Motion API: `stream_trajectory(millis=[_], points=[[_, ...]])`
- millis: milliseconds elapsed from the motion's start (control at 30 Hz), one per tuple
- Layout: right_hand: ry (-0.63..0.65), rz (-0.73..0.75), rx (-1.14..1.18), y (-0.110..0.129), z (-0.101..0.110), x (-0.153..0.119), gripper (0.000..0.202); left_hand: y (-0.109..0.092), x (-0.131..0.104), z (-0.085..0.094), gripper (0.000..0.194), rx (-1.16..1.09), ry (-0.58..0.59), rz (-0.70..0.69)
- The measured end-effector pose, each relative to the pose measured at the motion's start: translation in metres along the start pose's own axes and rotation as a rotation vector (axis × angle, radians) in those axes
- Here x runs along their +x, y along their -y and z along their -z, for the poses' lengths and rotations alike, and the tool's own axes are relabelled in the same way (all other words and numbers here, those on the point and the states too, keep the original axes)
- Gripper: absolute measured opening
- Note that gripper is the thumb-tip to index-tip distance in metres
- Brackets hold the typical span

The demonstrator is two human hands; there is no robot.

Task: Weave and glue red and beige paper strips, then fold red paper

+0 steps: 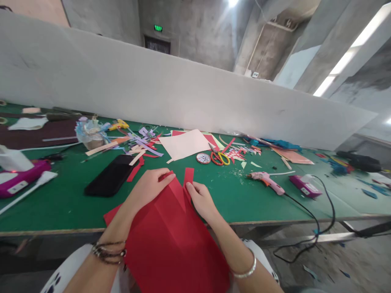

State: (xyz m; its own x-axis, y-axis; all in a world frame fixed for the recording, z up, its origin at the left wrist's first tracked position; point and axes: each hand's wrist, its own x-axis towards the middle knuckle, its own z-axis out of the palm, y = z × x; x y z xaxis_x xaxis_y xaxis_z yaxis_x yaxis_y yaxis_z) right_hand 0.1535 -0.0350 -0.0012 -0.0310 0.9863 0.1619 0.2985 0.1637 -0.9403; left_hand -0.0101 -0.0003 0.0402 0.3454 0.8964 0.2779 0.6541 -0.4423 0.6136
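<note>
A large sheet of red paper [174, 248] slopes from the table edge down over my lap, with crease lines across it. My left hand [154, 183] is closed on its upper left edge, fingers bent over the top. My right hand [200, 198] pinches a narrow red strip [189, 175] at the sheet's upper right, thumb on top. Between the hands the strip stands apart from the rest of the sheet in a narrow V-shaped gap. Another piece of red paper [112, 213] shows under my left forearm.
Beyond my hands lie orange-and-yellow scissors [217, 158], a round tin [203, 158], a cream sheet [186, 145] and paper scraps [146, 142]. A black phone [108, 175] is at left. A pink glue gun [267, 182] and purple power strip [305, 186] with cords lie at right.
</note>
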Motion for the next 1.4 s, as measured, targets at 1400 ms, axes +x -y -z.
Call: stream_trajectory(millis=[1400], points=[[0.189, -0.103, 0.026, -0.007, 0.010, 0.003, 0.045, 0.007, -0.001, 0.025, 0.038, 0.208, -0.185, -0.049]])
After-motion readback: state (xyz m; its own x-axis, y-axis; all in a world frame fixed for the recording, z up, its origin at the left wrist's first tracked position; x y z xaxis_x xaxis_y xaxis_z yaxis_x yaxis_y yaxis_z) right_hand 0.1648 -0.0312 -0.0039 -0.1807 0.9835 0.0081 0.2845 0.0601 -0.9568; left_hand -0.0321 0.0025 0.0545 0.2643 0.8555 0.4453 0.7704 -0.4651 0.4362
